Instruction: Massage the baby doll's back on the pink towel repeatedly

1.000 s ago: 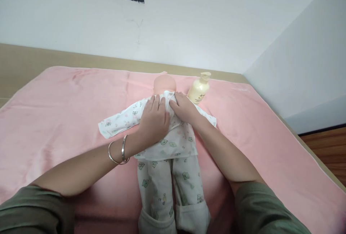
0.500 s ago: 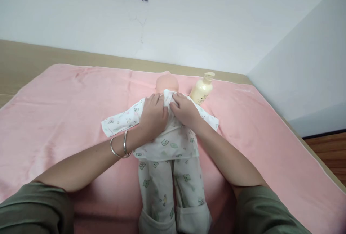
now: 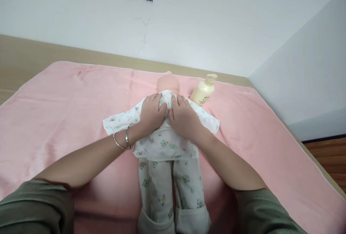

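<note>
A baby doll lies stretched out with its bald head (image 3: 168, 82) at the far end and its legs toward me. It wears a white printed shirt (image 3: 169, 145) and matching trousers (image 3: 155, 187) with turned-up cuffs; both sleeves spread sideways. My left hand (image 3: 152, 112) rests flat on one side of the shirt's upper part, fingers pointing at the collar. On the other side lies my right hand (image 3: 186, 118), also flat with fingers extended. The two thumbs almost meet at the middle. Both palms and the cloth under them are hidden.
Beside the doll's right-hand sleeve stands a cream pump bottle (image 3: 203, 93). A pink blanket (image 3: 89, 100) covers the wooden surface (image 3: 24, 59), which borders a white wall (image 3: 202, 28). Two silver bangles (image 3: 126, 138) circle my left wrist.
My right hand has flattened and its fingers have straightened on the shirt. My left hand has shifted only slightly. Cloth near the collar lies smoother and wider. The view has moved a little.
</note>
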A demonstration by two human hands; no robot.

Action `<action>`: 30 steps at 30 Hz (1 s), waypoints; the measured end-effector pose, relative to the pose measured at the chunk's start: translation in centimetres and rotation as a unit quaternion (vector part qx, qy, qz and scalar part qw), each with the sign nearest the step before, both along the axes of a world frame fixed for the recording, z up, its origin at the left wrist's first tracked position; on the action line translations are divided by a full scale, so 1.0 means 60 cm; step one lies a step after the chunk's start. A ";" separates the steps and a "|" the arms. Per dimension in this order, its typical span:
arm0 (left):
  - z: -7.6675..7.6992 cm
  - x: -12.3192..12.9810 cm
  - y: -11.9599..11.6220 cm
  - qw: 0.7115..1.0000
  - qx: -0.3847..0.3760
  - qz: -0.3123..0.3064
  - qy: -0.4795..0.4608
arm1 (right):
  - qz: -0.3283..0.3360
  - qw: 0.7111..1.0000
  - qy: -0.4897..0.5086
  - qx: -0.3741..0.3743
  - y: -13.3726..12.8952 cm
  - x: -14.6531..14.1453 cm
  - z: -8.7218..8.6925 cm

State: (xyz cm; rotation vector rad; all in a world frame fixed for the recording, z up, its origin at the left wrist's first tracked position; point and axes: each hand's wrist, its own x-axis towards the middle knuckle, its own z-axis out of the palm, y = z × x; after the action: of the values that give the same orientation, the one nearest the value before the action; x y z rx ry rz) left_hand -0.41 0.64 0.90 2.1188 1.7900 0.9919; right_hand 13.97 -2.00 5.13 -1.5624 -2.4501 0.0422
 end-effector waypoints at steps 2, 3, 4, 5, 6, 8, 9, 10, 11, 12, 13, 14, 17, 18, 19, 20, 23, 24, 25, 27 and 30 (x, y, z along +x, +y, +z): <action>0.000 0.002 -0.005 1.000 0.000 0.001 0.002 | 0.002 1.000 0.003 0.004 -0.014 -0.004 0.000; 0.001 0.003 -0.006 1.000 -0.002 0.000 0.004 | 0.006 1.000 0.010 0.004 -0.018 -0.005 0.000; 0.002 0.003 -0.007 1.000 -0.003 -0.001 0.006 | 0.010 1.000 0.021 0.001 -0.018 -0.005 -0.001; 0.002 0.003 -0.008 1.000 -0.004 -0.003 0.008 | 0.013 0.999 0.035 -0.007 -0.014 -0.004 -0.002; 0.002 0.003 -0.008 1.000 -0.003 -0.004 0.010 | 0.011 0.998 0.051 -0.019 -0.007 -0.002 -0.004; 0.001 0.003 -0.007 1.000 0.003 -0.002 0.012 | -0.007 0.995 0.084 -0.049 0.013 0.002 -0.009; 0.000 0.003 -0.007 1.000 0.007 -0.001 0.012 | -0.022 0.993 0.098 -0.063 0.025 0.005 -0.012; -0.001 0.003 -0.007 1.000 0.012 0.001 0.012 | -0.036 0.991 0.109 -0.073 0.035 0.007 -0.016; -0.002 0.003 -0.008 1.000 0.015 0.000 0.013 | -0.048 0.989 0.117 -0.078 0.044 0.008 -0.019; -0.003 0.003 -0.008 1.000 0.018 0.000 0.014 | -0.057 0.988 0.123 -0.079 0.050 0.009 -0.023; -0.004 0.003 -0.009 1.000 0.019 -0.001 0.016 | -0.062 0.987 0.126 -0.078 0.053 0.010 -0.026; -0.005 0.003 -0.009 1.000 0.020 -0.003 0.017 | -0.064 0.987 0.128 -0.076 0.055 0.010 -0.028; -0.006 0.002 -0.007 1.000 0.020 -0.006 0.019 | -0.064 0.987 0.129 -0.075 0.050 0.008 -0.031; -0.005 0.002 -0.005 1.000 0.020 -0.005 0.019 | -0.065 0.987 0.129 -0.076 0.049 0.007 -0.031; -0.005 0.002 -0.004 1.000 0.020 -0.004 0.018 | -0.065 0.986 0.130 -0.077 0.048 0.007 -0.031; -0.004 0.002 -0.004 1.000 0.020 -0.003 0.018 | -0.066 0.986 0.133 -0.079 0.048 0.007 -0.031; 0.003 0.006 -0.012 0.999 0.017 -0.012 0.043 | -0.062 0.984 0.141 -0.089 0.056 0.013 -0.031; 0.005 0.008 -0.019 0.998 0.017 -0.018 0.058 | -0.061 0.983 0.143 -0.095 0.061 0.016 -0.030; 0.008 0.012 -0.027 0.997 0.017 -0.026 0.074 | -0.059 0.983 0.143 -0.102 0.067 0.020 -0.030; 0.012 0.019 -0.045 0.994 0.019 -0.043 0.097 | -0.058 0.982 0.138 -0.112 0.079 0.026 -0.027; 0.016 0.024 -0.060 0.993 0.013 -0.060 0.101 | -0.061 0.986 0.110 -0.106 0.082 0.029 -0.022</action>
State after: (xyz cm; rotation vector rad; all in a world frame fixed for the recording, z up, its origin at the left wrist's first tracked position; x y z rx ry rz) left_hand 1.02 -2.96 1.87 2.3867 1.7176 0.8028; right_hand 15.71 2.90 3.82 -1.6883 -2.2349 0.4424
